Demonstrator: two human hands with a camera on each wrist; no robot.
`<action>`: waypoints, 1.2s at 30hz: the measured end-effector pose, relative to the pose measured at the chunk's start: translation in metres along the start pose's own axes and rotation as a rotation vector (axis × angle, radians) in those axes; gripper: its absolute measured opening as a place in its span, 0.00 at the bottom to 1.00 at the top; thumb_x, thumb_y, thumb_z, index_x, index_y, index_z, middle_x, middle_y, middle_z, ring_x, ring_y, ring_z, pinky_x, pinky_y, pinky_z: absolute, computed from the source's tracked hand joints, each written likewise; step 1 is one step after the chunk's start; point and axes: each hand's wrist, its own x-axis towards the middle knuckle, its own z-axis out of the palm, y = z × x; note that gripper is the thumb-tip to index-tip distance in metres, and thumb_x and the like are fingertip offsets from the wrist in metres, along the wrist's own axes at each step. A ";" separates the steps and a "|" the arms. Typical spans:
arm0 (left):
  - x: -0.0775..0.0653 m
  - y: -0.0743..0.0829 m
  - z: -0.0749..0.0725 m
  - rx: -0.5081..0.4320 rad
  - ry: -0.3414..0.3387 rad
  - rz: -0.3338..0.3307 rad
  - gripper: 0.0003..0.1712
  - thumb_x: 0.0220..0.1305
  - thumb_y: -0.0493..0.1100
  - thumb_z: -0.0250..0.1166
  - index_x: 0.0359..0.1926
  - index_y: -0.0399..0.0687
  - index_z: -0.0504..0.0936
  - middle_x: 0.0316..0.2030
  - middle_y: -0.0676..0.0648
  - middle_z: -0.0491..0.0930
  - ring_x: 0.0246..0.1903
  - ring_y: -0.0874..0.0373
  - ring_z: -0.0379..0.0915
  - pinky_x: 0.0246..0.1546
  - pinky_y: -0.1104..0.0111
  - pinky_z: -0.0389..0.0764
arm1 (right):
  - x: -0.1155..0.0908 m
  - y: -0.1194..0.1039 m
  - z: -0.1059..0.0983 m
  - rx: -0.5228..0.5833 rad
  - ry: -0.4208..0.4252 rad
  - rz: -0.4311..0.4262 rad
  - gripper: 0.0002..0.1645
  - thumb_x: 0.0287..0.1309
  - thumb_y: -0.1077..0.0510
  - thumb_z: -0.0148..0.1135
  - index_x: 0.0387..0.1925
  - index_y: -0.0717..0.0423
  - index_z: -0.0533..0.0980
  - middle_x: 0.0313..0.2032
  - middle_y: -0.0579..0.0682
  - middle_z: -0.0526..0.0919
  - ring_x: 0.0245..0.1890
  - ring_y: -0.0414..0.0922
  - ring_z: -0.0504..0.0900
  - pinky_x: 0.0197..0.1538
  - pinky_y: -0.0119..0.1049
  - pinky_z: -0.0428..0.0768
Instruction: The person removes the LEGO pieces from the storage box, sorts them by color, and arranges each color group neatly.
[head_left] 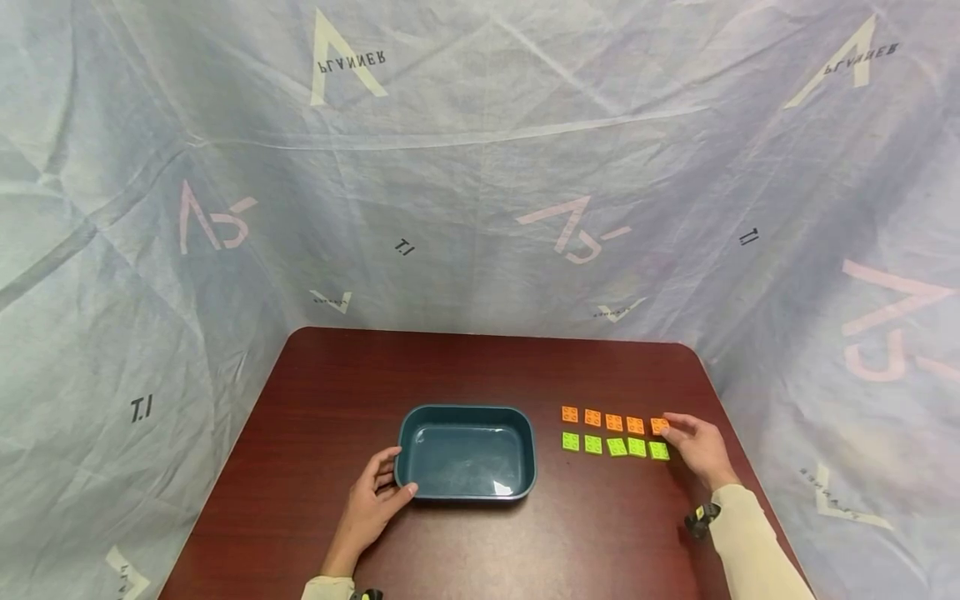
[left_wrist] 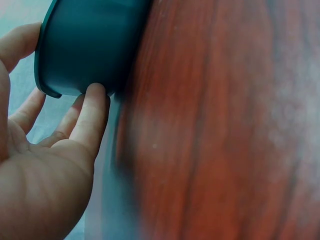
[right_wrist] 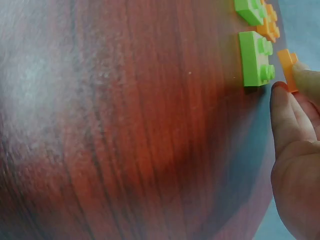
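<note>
A dark teal rectangular tray [head_left: 465, 462] stands on the table with nothing in it. At its left end my left hand [head_left: 367, 508] grips the corner, thumb at the front rim and fingers along the side; the left wrist view has fingertips against the tray's outer wall [left_wrist: 90, 50]. To the right lie two rows of square toy building bricks: orange bricks [head_left: 613, 422] behind, green bricks [head_left: 617, 447] in front. My right hand [head_left: 701, 450] pinches the rightmost orange brick [right_wrist: 287, 70] between thumb and fingers, just beside the end green brick [right_wrist: 256, 60].
The dark red wood-grain table [head_left: 480, 367] has rounded far corners. Pale printed sheeting [head_left: 480, 208] hangs behind it and along both sides. Between the tray and the brick rows lies a narrow strip of tabletop.
</note>
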 end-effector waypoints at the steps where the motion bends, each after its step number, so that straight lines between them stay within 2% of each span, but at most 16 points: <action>1: 0.000 0.000 0.000 0.002 0.000 0.000 0.41 0.64 0.43 0.78 0.75 0.55 0.71 0.60 0.38 0.80 0.59 0.44 0.81 0.52 0.66 0.86 | 0.000 0.001 0.001 0.000 0.000 0.009 0.29 0.74 0.49 0.66 0.69 0.58 0.77 0.63 0.66 0.82 0.54 0.48 0.85 0.43 0.24 0.79; 4: -0.001 0.001 0.000 0.004 0.000 0.002 0.41 0.65 0.43 0.78 0.75 0.55 0.71 0.60 0.38 0.80 0.59 0.44 0.81 0.52 0.66 0.86 | -0.001 0.002 0.002 0.003 0.001 0.021 0.30 0.74 0.48 0.66 0.69 0.58 0.77 0.63 0.65 0.83 0.51 0.44 0.85 0.43 0.24 0.79; 7: -0.001 0.001 0.000 0.007 0.004 0.001 0.41 0.65 0.44 0.78 0.75 0.55 0.71 0.60 0.39 0.80 0.59 0.45 0.81 0.52 0.66 0.86 | -0.001 0.002 0.004 0.010 0.001 0.017 0.30 0.74 0.48 0.66 0.70 0.58 0.77 0.62 0.65 0.84 0.52 0.49 0.87 0.45 0.28 0.83; 10: -0.001 0.001 0.000 0.005 0.003 0.003 0.41 0.65 0.43 0.78 0.75 0.54 0.71 0.60 0.38 0.80 0.59 0.44 0.81 0.52 0.66 0.86 | -0.003 0.002 0.006 0.011 -0.010 0.008 0.31 0.74 0.50 0.66 0.71 0.59 0.75 0.64 0.66 0.82 0.59 0.59 0.86 0.53 0.41 0.87; 13: -0.001 0.001 -0.001 0.004 0.000 0.008 0.41 0.65 0.43 0.78 0.76 0.53 0.71 0.60 0.38 0.80 0.59 0.44 0.81 0.51 0.66 0.86 | -0.003 0.003 0.008 0.016 -0.020 0.006 0.31 0.75 0.50 0.65 0.72 0.58 0.74 0.66 0.67 0.80 0.65 0.63 0.82 0.61 0.54 0.84; 15: -0.001 0.000 -0.001 0.002 0.000 0.009 0.42 0.64 0.43 0.78 0.76 0.53 0.71 0.60 0.38 0.80 0.59 0.44 0.81 0.51 0.66 0.86 | -0.002 0.004 0.010 0.017 -0.021 0.000 0.32 0.75 0.50 0.65 0.73 0.58 0.74 0.67 0.67 0.79 0.66 0.64 0.81 0.63 0.57 0.82; 24: 0.001 -0.001 -0.001 -0.007 0.004 0.010 0.41 0.64 0.44 0.78 0.75 0.56 0.72 0.60 0.39 0.81 0.59 0.44 0.81 0.51 0.66 0.86 | -0.001 0.006 0.012 0.027 -0.016 0.009 0.35 0.74 0.46 0.66 0.75 0.57 0.72 0.68 0.67 0.78 0.66 0.64 0.81 0.62 0.57 0.83; 31: 0.003 -0.001 0.000 -0.011 0.000 0.018 0.41 0.64 0.44 0.78 0.75 0.56 0.72 0.60 0.39 0.81 0.59 0.44 0.81 0.51 0.67 0.86 | -0.001 0.004 0.012 0.015 -0.003 0.025 0.34 0.74 0.47 0.65 0.74 0.56 0.73 0.67 0.67 0.79 0.65 0.62 0.82 0.58 0.50 0.86; 36: 0.003 -0.001 0.001 -0.014 -0.004 0.017 0.41 0.64 0.44 0.78 0.75 0.56 0.72 0.60 0.39 0.81 0.59 0.44 0.81 0.51 0.67 0.86 | -0.002 0.000 0.008 -0.001 0.001 0.035 0.34 0.75 0.45 0.64 0.74 0.56 0.74 0.68 0.67 0.78 0.68 0.64 0.78 0.64 0.59 0.80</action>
